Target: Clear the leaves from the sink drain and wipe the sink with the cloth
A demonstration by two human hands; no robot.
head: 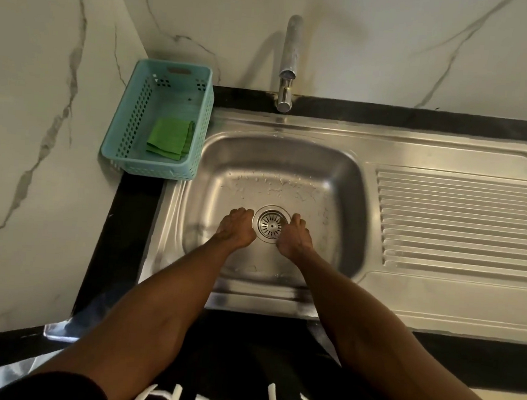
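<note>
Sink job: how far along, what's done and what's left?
No leaves show on the drain strainer, so the clearing looks done or nearly so. In hand: the left hand and right hand sit either side of the strainer, fingertips at its rim; whether they hold anything is unclear. Left: wiping. The green cloth lies folded in the basket, and droplets remain in the sink.

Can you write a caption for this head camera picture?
Both hands, left hand and right hand, flank the sink drain.

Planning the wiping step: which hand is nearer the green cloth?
Left. The left hand sits left of the drain, on the side of the green cloth; the right hand lies beyond it.
</note>
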